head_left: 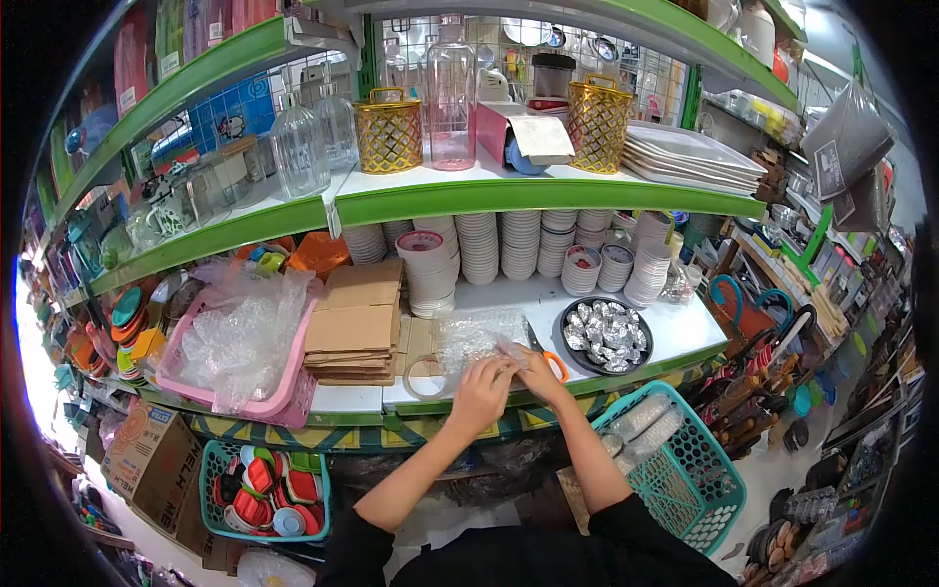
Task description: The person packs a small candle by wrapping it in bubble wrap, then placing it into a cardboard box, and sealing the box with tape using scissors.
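My left hand [481, 393] and my right hand [537, 374] meet at the front edge of the white shelf, fingers bent together at the near right corner of a bubble wrap piece [479, 335]. What lies between the fingertips is too small to make out. Left of the wrap sits a roll of tape [423, 377]. Just right of my right hand are scissors [557, 367] with orange handles, partly hidden. A dark round plate [606, 336] holds several foil-like silver pieces.
Stacked cardboard [353, 328] and a pink basket [299, 389] of bubble wrap stand left. Stacked bowls [477, 249] line the back under a green-edged shelf [548, 201]. Below are a teal basket [726, 484] with wrapped bundles, right, and another teal basket [210, 489], left.
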Tool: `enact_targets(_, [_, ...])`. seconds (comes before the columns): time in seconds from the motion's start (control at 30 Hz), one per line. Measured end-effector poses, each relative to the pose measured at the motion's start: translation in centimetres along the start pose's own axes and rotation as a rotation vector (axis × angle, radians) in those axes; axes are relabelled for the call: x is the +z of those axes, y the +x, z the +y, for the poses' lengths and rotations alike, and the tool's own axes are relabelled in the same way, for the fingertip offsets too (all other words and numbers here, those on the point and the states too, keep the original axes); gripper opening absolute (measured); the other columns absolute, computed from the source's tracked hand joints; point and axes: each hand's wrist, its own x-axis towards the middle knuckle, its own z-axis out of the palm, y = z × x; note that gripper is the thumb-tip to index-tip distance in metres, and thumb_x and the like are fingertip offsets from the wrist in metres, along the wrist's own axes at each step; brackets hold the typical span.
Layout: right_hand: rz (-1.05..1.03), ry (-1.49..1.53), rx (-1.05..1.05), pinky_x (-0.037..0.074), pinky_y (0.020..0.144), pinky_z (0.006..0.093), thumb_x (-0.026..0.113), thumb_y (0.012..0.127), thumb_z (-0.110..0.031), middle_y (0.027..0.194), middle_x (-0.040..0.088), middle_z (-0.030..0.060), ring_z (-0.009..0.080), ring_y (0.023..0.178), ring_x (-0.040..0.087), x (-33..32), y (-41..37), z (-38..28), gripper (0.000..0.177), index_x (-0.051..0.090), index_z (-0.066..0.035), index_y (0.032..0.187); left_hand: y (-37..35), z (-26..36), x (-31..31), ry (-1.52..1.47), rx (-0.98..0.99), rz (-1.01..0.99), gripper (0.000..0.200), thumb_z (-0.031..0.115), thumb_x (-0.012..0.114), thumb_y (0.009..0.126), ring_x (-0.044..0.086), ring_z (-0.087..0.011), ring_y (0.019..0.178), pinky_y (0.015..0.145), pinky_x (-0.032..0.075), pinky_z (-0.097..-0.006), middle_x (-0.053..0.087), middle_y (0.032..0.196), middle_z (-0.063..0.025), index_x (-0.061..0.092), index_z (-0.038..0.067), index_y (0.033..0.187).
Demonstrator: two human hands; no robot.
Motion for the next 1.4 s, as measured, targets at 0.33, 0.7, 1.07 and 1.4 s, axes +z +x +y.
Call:
enact_targets(0.33, [0.057, 0.004, 0.090, 0.041, 0.093, 0.0298, 0.047, 0.082, -0.001, 0.121, 0.057, 0.0191, 0.0270, 0.110, 0.056, 0.1, 0.2, -1.3, 0.047, 0.049, -0.005, 0.129, -3.3, -1.2, 2.4, 0.224, -0.005, -0.226, 0.051, 0.009, 0.052, 0.077, 0.041, -0.0283, 0.125, 0.107, 0.029, -0.0418, 0.046, 0.131, -0.0140, 0.045, -0.001, 0.127])
enact_targets(0.7, [-0.013, 0.231, 0.095, 0.031, 0.102, 0.0274, 0.041, 0.080, 0.006, 0.134, 0.048, 0.0178, 0.0215, 0.124, 0.045, -0.4, 0.6, 1.1, 0.057, 0.042, -0.005, 0.136, -2.6, -1.9, 2.5, 0.227, 0.012, -0.320, 0.049, 0.007, 0.051, 0.077, 0.039, -0.0294, 0.127, 0.107, 0.028, -0.0438, 0.046, 0.132, -0.0136, 0.047, 0.000, 0.125])
enact_targets(1.07, [0.168, 0.472, 0.244, 0.040, 0.088, 0.0255, 0.050, 0.089, -0.007, 0.118, 0.056, 0.0085, 0.0131, 0.099, 0.052, -0.4, 0.4, 3.4, 0.042, 0.046, -0.002, 0.130, -1.5, -2.5, 1.3, 0.159, 0.070, -0.419, 0.039, 0.008, 0.049, 0.080, 0.040, -0.0321, 0.126, 0.105, 0.030, -0.0458, 0.044, 0.134, -0.0139, 0.050, 0.000, 0.119])
enact_targets(1.4, [0.600, -0.060, 0.272, 0.047, 0.060, 0.0286, 0.050, 0.090, -0.005, 0.094, 0.065, 0.0155, 0.0148, 0.074, 0.060, 0.9, -2.1, -3.1, 0.027, 0.053, 0.002, 0.116, -0.8, -2.8, 1.1, 0.148, 0.066, -0.463, 0.039, 0.006, 0.057, 0.076, 0.041, -0.0328, 0.125, 0.103, 0.036, -0.0446, 0.041, 0.138, -0.0145, 0.048, 0.001, 0.114])
